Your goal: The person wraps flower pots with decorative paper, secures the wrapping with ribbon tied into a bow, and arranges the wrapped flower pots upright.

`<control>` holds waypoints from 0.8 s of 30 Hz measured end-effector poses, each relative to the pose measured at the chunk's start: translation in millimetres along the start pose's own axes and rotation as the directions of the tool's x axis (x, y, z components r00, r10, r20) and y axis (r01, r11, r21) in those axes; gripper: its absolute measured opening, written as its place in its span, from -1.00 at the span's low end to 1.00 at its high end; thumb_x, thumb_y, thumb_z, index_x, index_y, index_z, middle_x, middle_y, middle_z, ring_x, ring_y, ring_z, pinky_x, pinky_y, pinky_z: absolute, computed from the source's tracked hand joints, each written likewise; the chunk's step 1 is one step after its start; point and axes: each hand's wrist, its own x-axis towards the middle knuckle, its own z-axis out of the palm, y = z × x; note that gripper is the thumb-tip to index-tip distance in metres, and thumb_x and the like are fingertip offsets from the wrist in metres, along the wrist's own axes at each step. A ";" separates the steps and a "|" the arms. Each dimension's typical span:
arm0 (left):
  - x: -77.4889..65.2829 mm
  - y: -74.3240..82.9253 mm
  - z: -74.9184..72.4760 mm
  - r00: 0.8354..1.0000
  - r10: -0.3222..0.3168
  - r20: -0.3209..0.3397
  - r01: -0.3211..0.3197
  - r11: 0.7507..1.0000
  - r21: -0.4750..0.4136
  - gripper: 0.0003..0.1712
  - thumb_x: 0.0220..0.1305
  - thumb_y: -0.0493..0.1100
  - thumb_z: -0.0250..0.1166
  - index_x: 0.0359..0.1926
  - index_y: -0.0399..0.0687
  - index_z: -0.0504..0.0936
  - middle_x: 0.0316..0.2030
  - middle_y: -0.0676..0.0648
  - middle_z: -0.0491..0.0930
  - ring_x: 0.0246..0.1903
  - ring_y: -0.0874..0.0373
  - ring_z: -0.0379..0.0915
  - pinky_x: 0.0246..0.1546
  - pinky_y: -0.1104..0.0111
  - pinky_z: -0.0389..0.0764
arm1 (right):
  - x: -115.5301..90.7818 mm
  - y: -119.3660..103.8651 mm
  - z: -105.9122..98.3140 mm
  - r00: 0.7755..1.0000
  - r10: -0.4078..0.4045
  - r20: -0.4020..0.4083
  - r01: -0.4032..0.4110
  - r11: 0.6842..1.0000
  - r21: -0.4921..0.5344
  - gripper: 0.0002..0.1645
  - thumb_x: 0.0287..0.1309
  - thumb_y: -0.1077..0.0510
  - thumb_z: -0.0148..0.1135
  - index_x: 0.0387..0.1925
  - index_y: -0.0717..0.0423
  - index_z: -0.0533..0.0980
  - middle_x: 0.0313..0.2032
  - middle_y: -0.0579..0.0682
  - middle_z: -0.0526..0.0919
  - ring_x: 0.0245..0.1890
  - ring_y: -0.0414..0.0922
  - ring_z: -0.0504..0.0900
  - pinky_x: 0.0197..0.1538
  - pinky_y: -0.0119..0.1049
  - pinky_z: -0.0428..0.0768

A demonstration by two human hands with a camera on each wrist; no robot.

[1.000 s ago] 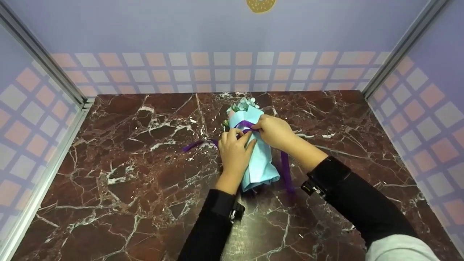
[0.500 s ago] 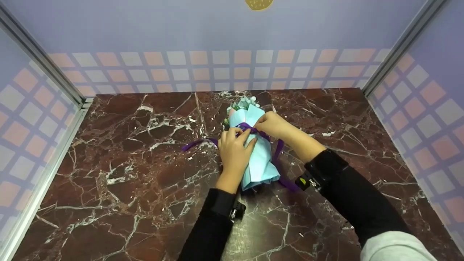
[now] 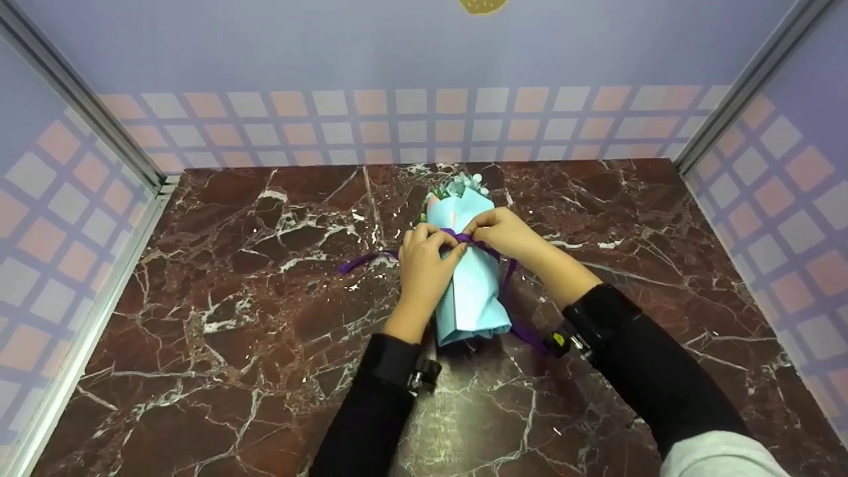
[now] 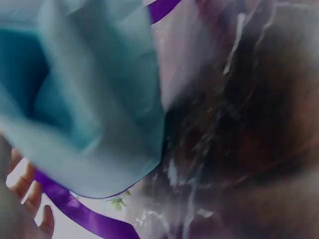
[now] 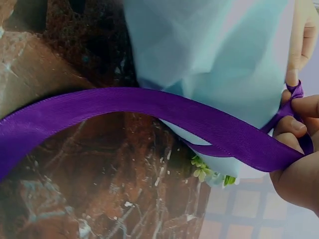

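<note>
A bouquet wrapped in light blue paper [image 3: 474, 291] lies on the table, its small pale flowers [image 3: 464, 185] pointing to the far wall. Round its upper part runs a purple ribbon [image 5: 164, 112], crossed at the front. My left hand [image 3: 424, 262] lies over the wrap's left side and pinches the ribbon at the crossing between thumb and finger. From the right, my right hand [image 3: 507, 232] pinches the ribbon close beside the left fingertips. One ribbon tail trails left on the table; the other hangs right, beside the wrap. The exact shape of the knot is partly hidden by the fingers.
The brown marbled table [image 3: 232, 331] spreads around the bouquet. A back wall [image 3: 298, 53] with a pink and white checked band and two side walls enclose it. A camera [image 3: 427, 376] is strapped to the left wrist, another [image 3: 560, 341] to the right.
The raised purple loop at the front has been drawn down into a smaller, tighter crossing. The right tail has shifted from hanging straight to curving along the wrap. Both hands stay close together.
</note>
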 end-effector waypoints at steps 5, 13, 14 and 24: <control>3.6 0.4 -4.8 0.990 -0.047 0.134 0.053 0.998 -0.045 -0.74 0.26 0.03 0.35 -0.44 -0.02 0.62 -0.27 -0.02 0.44 -0.17 0.02 0.38 -0.10 0.18 0.43 | -5.2 6.5 -2.0 0.997 -0.041 -0.069 0.041 0.999 -0.001 -0.75 0.18 0.34 0.15 -0.18 0.28 0.69 -0.28 0.04 0.66 -0.38 -0.17 0.49 -0.36 -0.42 0.50; 4.0 -1.9 -11.3 0.978 -0.071 0.196 0.083 0.995 -0.052 -0.61 0.31 0.03 0.30 -0.59 -0.03 0.47 -0.42 -0.01 0.37 -0.33 0.02 0.36 -0.26 0.23 0.44 | -18.1 6.7 -12.1 0.990 -0.057 -0.132 0.024 0.971 -0.239 -0.80 0.16 0.16 0.38 -0.22 0.21 0.72 -0.30 0.10 0.71 -0.50 -0.12 0.58 -0.46 -0.38 0.56; 4.8 -2.8 -12.3 0.977 -0.068 0.202 0.078 0.996 -0.044 -0.59 0.30 0.04 0.31 -0.61 -0.02 0.45 -0.44 -0.01 0.36 -0.35 0.03 0.35 -0.29 0.24 0.43 | -19.1 7.2 -13.0 0.991 -0.055 -0.125 0.021 0.966 -0.259 -0.80 0.15 0.15 0.39 -0.24 0.21 0.72 -0.31 0.10 0.71 -0.51 -0.12 0.59 -0.46 -0.37 0.57; 19.0 -12.0 -27.8 0.957 -0.032 0.287 0.036 0.999 -0.011 -0.44 0.14 0.16 0.41 -0.76 0.00 0.39 -0.48 0.01 0.33 -0.39 0.07 0.28 -0.32 0.26 0.39 | -24.4 15.4 -16.4 0.986 -0.134 -0.097 0.100 0.949 -0.298 -0.84 0.17 0.19 0.36 -0.33 0.25 0.71 -0.42 0.06 0.63 -0.55 -0.18 0.49 -0.48 -0.35 0.48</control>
